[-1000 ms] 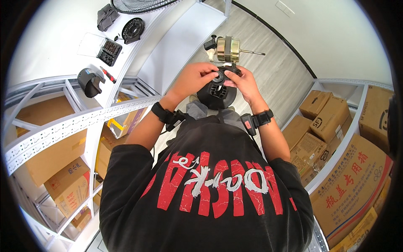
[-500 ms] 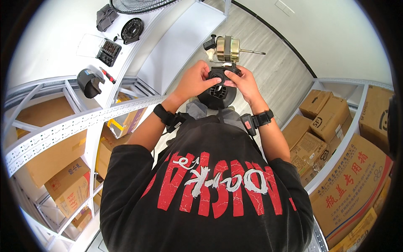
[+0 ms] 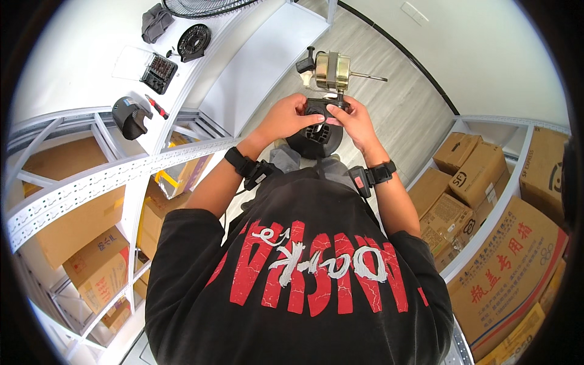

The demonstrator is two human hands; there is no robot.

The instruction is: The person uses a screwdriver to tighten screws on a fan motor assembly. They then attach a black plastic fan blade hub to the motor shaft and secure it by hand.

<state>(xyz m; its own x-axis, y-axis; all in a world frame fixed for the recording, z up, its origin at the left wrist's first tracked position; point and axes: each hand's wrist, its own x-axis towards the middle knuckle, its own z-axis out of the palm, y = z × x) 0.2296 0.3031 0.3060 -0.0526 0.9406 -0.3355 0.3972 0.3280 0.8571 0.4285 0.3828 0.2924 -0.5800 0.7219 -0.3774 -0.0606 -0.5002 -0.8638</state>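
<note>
A fan's brass-coloured motor (image 3: pixel 332 71) stands in front of me, its thin metal shaft pointing right and a black part with a knob (image 3: pixel 305 62) on its left side. Just below the motor is a black plastic housing (image 3: pixel 316 107), which both hands grip from either side. My left hand (image 3: pixel 288 118) is closed on its left edge, thumb reaching across the near face. Closed on the right side is my right hand (image 3: pixel 354 120), its thumb pressing the top near the motor. The black round fan base (image 3: pixel 315 143) shows beneath; fingers hide part of the housing.
On the white table at the left lie a fan guard (image 3: pixel 210 5), a black round slotted part (image 3: pixel 194 42), a bit set (image 3: pixel 159 73), a red-and-black screwdriver (image 3: pixel 157 106), a black motor cover (image 3: pixel 130 118) and grey cloth (image 3: pixel 157 24). Shelves with cardboard boxes (image 3: pixel 479 171) flank me.
My left fingers have slid slightly down along the housing's left edge. The right hand keeps its grip, and the motor has tilted or shifted only a little.
</note>
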